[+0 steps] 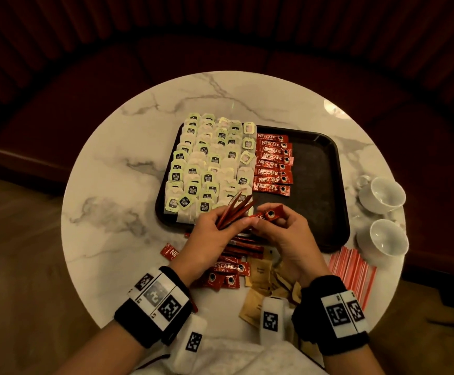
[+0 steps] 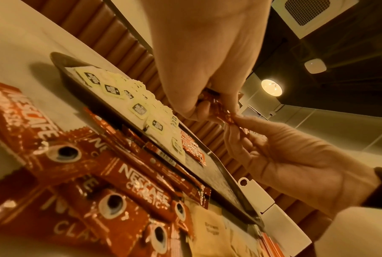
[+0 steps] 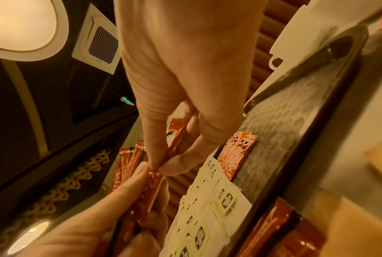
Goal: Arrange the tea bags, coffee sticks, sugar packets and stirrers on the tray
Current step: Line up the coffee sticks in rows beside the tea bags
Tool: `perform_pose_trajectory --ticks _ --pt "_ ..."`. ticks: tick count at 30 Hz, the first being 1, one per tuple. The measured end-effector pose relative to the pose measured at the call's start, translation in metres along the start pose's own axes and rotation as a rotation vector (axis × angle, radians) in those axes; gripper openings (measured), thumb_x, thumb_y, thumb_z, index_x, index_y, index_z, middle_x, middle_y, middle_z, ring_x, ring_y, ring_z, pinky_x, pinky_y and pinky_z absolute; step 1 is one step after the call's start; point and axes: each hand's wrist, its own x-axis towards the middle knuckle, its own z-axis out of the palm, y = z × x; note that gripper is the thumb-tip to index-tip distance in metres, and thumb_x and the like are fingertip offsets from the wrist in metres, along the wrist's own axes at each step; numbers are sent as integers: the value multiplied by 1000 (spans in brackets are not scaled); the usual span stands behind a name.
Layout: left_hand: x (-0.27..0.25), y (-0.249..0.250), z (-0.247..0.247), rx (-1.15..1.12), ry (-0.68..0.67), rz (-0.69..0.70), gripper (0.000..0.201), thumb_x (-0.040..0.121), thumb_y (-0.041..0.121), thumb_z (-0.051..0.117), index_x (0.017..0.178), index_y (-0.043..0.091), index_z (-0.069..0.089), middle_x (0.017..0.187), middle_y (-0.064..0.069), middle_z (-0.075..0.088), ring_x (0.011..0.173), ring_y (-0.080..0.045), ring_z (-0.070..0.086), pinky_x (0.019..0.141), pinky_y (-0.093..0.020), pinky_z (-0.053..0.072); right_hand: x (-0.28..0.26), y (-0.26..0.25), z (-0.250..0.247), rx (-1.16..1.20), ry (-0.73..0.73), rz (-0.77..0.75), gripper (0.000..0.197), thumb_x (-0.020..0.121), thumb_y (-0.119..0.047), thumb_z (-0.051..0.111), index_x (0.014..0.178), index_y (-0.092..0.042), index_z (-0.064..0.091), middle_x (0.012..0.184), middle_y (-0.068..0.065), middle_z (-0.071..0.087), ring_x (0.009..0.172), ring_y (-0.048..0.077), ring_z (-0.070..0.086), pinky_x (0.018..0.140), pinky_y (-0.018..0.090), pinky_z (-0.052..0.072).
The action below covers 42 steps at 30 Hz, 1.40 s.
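A dark red padded bench (image 1: pixel 247 50) curves behind a round white marble table (image 1: pixel 106 163), with wood floor (image 1: pixel 17 239) below. On the table sits a dark tray (image 1: pixel 320 185): tea bags (image 1: pixel 206 163) cover its left part in overlapping rows, and a column of coffee sticks (image 1: pixel 273 165) lies just beside them, the right part bare. Two white cups (image 1: pixel 385 212) stand right of the tray. Near the table's front edge lie red stirrers (image 1: pixel 354 272), brown sugar packets (image 1: pixel 263 285) and a loose pile of coffee sticks (image 1: pixel 228 269).

The left hand (image 1: pixel 215 234) grips a fanned bunch of sticks (image 1: pixel 235 211) above the tray's near edge; the right hand (image 1: pixel 282 231) pinches a single stick (image 1: pixel 267 214) between thumb and fingertips, touching the bunch.

Only the wrist views show the ceiling: a round lamp (image 2: pixel 271 87), a square vent (image 3: pixel 97 41). The left wrist view shows the loose pile close up.
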Motion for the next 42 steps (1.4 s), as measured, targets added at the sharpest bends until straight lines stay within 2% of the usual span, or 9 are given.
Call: perform_pose_trajectory --ticks 6,12,19,23,28,31,34,38,42 --pt "8 6 -8 77 -60 -9 21 82 25 72 103 26 70 98 5 75 96 -6 69 90 -26 53 0 -2 0 25 -11 36 18 75 -8 77 92 -10 71 90 14 75 82 23 72 77 29 59" --pt "9 9 -13 -15 -45 -22 14 87 20 68 101 21 71 92 4 75 90 -12 71 83 -25 56 0 -14 -1 44 -58 76 18 91 -16 63 102 -4 72 89 10 75 76 14 71 67 20 57" --pt "12 2 -21 -60 36 -49 17 91 21 62 104 13 71 69 12 67 57 2 56 54 -12 42 -2 -20 -16 -22 -115 109 21 97 -15 55 107 -10 73 92 6 76 75 13 71 64 22 57" --pt "13 -7 -27 -178 121 -72 19 94 17 58 109 8 64 80 1 67 56 -3 47 45 -13 37 10 -24 -40 -88 61 -7 19 93 -12 60 106 -16 74 111 8 72 93 16 71 70 21 56" --pt "7 -13 -29 -188 115 -110 25 93 25 57 108 4 58 69 3 55 50 -4 43 45 -15 37 35 -22 -68 -68 235 -43 19 95 -1 57 106 -9 70 113 15 66 95 18 68 71 18 58" --pt "8 -15 -26 -187 118 -126 23 96 23 56 107 4 59 68 3 55 50 -4 44 46 -15 37 54 -17 -72 -224 279 28 19 96 0 57 107 -9 69 117 15 65 102 22 67 77 21 59" --pt "8 -14 -23 -154 106 -125 18 95 23 56 103 7 60 67 4 55 50 -4 44 46 -15 37 72 -11 -68 -447 296 64 14 92 -5 65 93 -18 71 111 13 70 93 20 69 82 31 59" --pt "7 -15 -22 -146 107 -145 20 95 24 57 104 7 60 60 9 54 48 -3 43 46 -14 38 84 -12 -58 -784 335 26 20 86 -20 75 105 -16 72 107 0 69 97 14 63 89 31 53" --pt "7 -15 -22 -145 111 -154 16 95 25 58 99 10 60 63 8 54 49 -3 43 47 -15 39 88 -15 -53 -1001 389 -4 24 86 -30 75 105 -15 73 110 5 70 104 22 63 93 35 50"
